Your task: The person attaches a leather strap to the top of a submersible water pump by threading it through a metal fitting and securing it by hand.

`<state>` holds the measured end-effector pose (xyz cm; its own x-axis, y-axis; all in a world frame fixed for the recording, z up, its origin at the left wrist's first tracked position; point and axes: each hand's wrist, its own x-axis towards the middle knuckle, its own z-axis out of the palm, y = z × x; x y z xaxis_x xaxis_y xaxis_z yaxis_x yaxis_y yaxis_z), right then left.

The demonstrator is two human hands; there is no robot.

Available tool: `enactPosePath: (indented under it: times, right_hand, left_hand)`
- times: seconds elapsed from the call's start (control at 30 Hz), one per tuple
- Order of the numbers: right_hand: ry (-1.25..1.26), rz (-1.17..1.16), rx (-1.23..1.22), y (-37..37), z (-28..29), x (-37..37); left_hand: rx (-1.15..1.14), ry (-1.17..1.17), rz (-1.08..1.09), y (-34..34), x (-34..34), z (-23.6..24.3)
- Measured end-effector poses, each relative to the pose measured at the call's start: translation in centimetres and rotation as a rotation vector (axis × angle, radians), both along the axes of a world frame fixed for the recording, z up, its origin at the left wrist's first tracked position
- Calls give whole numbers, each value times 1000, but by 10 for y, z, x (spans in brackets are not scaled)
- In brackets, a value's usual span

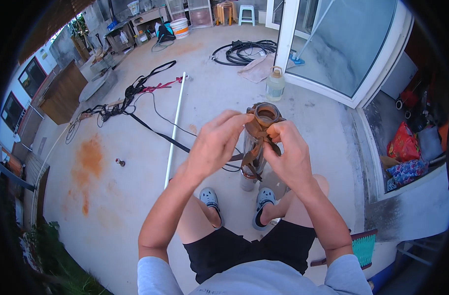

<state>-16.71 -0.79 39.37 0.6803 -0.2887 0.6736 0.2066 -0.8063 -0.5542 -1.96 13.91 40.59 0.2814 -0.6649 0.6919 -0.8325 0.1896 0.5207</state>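
Observation:
Between my knees stands an upright metal cylinder with a rusty ringed opening (267,113) at its top, like a submersible pump. A dark brown, rust-stained flat strip (257,132) is wound about its upper part, with loose ends hanging down the side. My left hand (217,140) is closed, thumb and fingertips pinching the strip just below the rim on the left. On the other side my right hand (289,152) is closed too, pinching an end of the same strip. Both hands partly hide the cylinder's body.
A long white pipe (177,120) lies on the concrete to the left, beside tangled black cable (131,93). A plastic jug (275,84) stands beyond the cylinder, near a glass door (342,46) and a coiled black hose (241,52). A green-woven folding stool (363,250) is at lower right.

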Motion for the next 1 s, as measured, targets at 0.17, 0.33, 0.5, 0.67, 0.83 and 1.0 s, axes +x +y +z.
enactPosePath:
  times: [0.17, 0.33, 0.5, 0.67, 0.83, 1.0]
  right_hand:
    - [88, -44, -125, -3, 20, -3]
    - [211, -41, -306, -7, 35, -3]
    - [352, -26, -507, 0, 56, 3]
    - [519, -49, -665, 9, 68, 7]
    - [382, 104, -764, -11, 61, 6]
    - [291, 208, -942, -25, 56, 4]
  left_hand:
    - [-38, -21, -203, -17, 28, -4]
    - [-90, -13, -348, -39, 33, -13]
    - [-202, -31, -362, -48, 35, -26]
    - [-289, -97, -250, -50, 30, -28]
    - [-459, -119, -138, -58, 29, -37]
    - [-239, -36, -245, -54, 28, -39]
